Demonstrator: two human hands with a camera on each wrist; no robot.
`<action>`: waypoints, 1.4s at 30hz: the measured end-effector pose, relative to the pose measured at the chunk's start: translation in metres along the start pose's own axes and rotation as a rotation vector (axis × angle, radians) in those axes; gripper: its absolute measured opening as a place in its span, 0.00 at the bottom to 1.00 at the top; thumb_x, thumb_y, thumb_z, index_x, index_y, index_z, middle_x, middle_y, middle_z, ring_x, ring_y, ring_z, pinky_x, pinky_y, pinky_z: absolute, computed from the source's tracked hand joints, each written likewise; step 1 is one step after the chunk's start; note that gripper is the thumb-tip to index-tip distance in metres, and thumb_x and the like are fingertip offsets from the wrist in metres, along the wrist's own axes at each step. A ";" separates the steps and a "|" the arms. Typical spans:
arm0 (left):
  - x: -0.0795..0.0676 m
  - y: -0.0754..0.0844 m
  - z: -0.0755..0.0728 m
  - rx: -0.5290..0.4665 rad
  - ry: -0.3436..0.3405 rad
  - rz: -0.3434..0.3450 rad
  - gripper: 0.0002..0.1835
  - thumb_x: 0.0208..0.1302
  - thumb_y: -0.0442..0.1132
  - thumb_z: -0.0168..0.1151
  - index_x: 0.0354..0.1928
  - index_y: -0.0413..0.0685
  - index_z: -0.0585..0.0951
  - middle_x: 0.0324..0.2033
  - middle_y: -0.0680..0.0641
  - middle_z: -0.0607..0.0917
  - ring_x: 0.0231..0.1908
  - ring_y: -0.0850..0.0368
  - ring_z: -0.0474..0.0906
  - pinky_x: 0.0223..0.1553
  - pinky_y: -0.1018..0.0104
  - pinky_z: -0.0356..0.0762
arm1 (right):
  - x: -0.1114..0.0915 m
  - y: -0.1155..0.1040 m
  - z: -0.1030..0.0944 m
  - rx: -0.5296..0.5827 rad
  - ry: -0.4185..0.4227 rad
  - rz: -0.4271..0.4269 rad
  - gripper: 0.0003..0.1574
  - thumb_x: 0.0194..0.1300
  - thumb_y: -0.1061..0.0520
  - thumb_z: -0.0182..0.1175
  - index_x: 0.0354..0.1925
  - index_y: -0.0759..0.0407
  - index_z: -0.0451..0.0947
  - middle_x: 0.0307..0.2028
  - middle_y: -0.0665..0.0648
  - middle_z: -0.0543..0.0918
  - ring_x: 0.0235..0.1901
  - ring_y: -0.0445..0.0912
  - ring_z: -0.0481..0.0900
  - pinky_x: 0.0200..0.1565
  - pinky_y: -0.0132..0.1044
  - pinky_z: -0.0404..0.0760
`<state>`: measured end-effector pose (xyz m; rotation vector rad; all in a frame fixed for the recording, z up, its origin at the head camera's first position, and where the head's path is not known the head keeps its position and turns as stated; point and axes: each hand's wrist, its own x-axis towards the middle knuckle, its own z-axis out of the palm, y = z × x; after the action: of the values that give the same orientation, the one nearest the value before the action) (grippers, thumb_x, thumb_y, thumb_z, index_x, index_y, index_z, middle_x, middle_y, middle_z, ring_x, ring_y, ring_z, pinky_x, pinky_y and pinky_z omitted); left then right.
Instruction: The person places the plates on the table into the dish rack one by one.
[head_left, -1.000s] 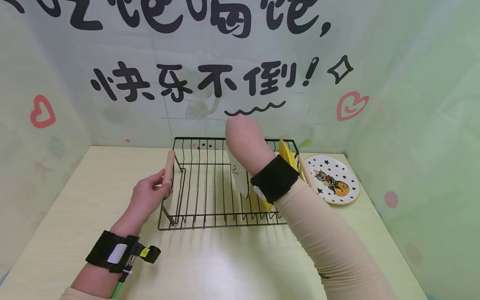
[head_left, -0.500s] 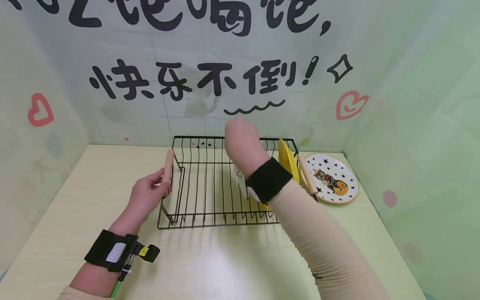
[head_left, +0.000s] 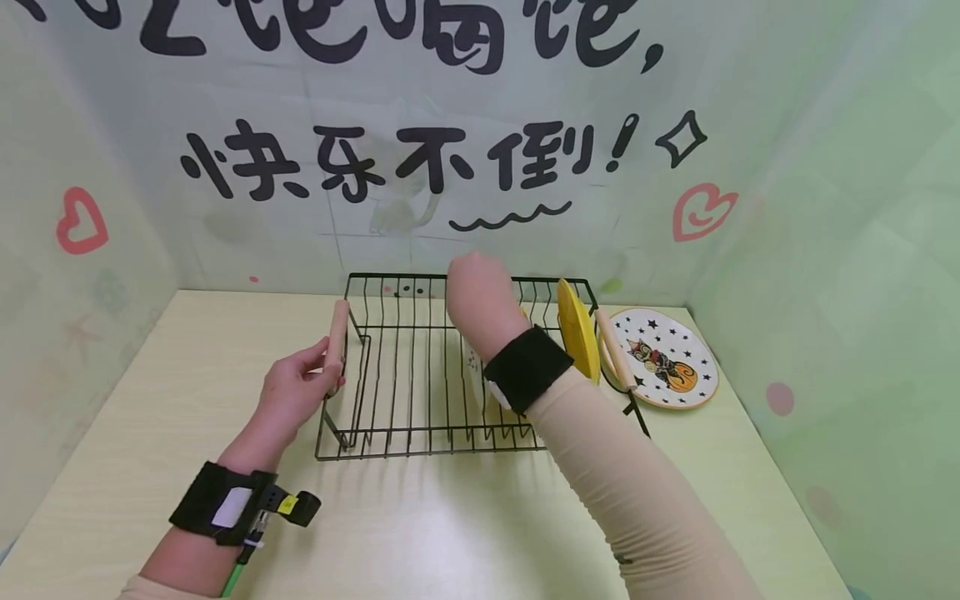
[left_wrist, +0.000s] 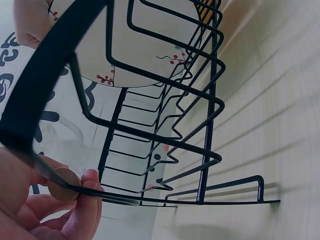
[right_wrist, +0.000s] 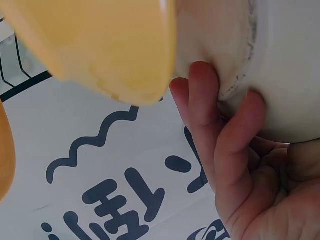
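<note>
My left hand (head_left: 296, 383) pinches the wooden handle (head_left: 338, 333) on the left end of a black wire dish rack (head_left: 408, 429). My right hand (head_left: 486, 300) reaches over the middle of the rack and grips the upper edge of a white plate (head_left: 476, 379). This plate (left_wrist: 140, 47) stands on edge among the wires and carries red berry sprigs. In the right wrist view, the fingers (right_wrist: 202, 95) lie against its ringed underside; the thumb is hidden. A yellow plate (head_left: 577, 333) stands near the rack's right end. Another yellow piece (right_wrist: 100, 45) shows close to my right hand.
A round plate with stars and a cat picture (head_left: 663, 358) lies flat right of the rack, close to its right wooden handle (head_left: 615, 348). A printed cloth wall (head_left: 247, 242) rises behind the table (head_left: 420, 525).
My right hand has come down slightly, with the wrist shifting left, and the white plate sits lower and more upright in the rack. My left hand stays on the handle.
</note>
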<state>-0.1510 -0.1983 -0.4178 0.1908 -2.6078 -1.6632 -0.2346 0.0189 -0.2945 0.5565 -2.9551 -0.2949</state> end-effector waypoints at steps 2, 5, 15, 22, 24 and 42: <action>0.001 -0.001 0.001 -0.001 -0.004 0.003 0.31 0.68 0.41 0.52 0.70 0.41 0.58 0.52 0.37 0.75 0.39 0.55 0.79 0.37 0.69 0.72 | -0.002 -0.001 0.003 -0.022 0.012 -0.016 0.16 0.67 0.63 0.45 0.25 0.54 0.74 0.21 0.48 0.74 0.21 0.37 0.72 0.22 0.29 0.75; 0.001 -0.001 0.001 0.002 -0.006 0.006 0.31 0.68 0.40 0.53 0.70 0.42 0.59 0.52 0.36 0.75 0.39 0.55 0.79 0.35 0.70 0.72 | -0.004 -0.003 0.006 -0.051 0.007 -0.030 0.14 0.68 0.63 0.44 0.29 0.56 0.75 0.22 0.48 0.74 0.21 0.36 0.71 0.23 0.29 0.75; -0.001 -0.001 0.000 0.027 0.014 0.018 0.30 0.68 0.42 0.53 0.69 0.41 0.60 0.50 0.37 0.76 0.39 0.54 0.79 0.37 0.66 0.72 | -0.005 -0.018 0.010 -0.078 -0.046 -0.003 0.11 0.68 0.57 0.48 0.30 0.55 0.75 0.26 0.50 0.75 0.23 0.38 0.72 0.20 0.29 0.75; -0.003 0.000 0.000 0.016 0.016 0.006 0.31 0.68 0.42 0.52 0.69 0.41 0.59 0.52 0.37 0.75 0.40 0.54 0.79 0.38 0.65 0.71 | -0.004 -0.031 0.017 -0.082 -0.022 -0.029 0.14 0.67 0.57 0.49 0.27 0.53 0.77 0.25 0.49 0.76 0.22 0.39 0.73 0.22 0.28 0.76; -0.003 0.001 0.000 0.019 0.017 0.010 0.30 0.68 0.42 0.52 0.69 0.41 0.59 0.51 0.37 0.75 0.39 0.55 0.79 0.37 0.66 0.72 | -0.005 -0.034 0.018 -0.105 -0.014 -0.040 0.14 0.67 0.56 0.49 0.25 0.52 0.77 0.23 0.48 0.75 0.21 0.38 0.72 0.21 0.27 0.76; -0.002 -0.001 0.002 0.018 0.025 0.014 0.31 0.68 0.42 0.53 0.70 0.42 0.59 0.51 0.36 0.75 0.40 0.54 0.79 0.34 0.68 0.71 | -0.008 -0.052 0.023 -0.070 -0.010 -0.031 0.22 0.65 0.59 0.47 0.15 0.48 0.64 0.17 0.46 0.62 0.14 0.36 0.54 0.10 0.27 0.52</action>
<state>-0.1487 -0.1967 -0.4198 0.1924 -2.6006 -1.6234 -0.2126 -0.0212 -0.3288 0.5936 -2.9351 -0.4035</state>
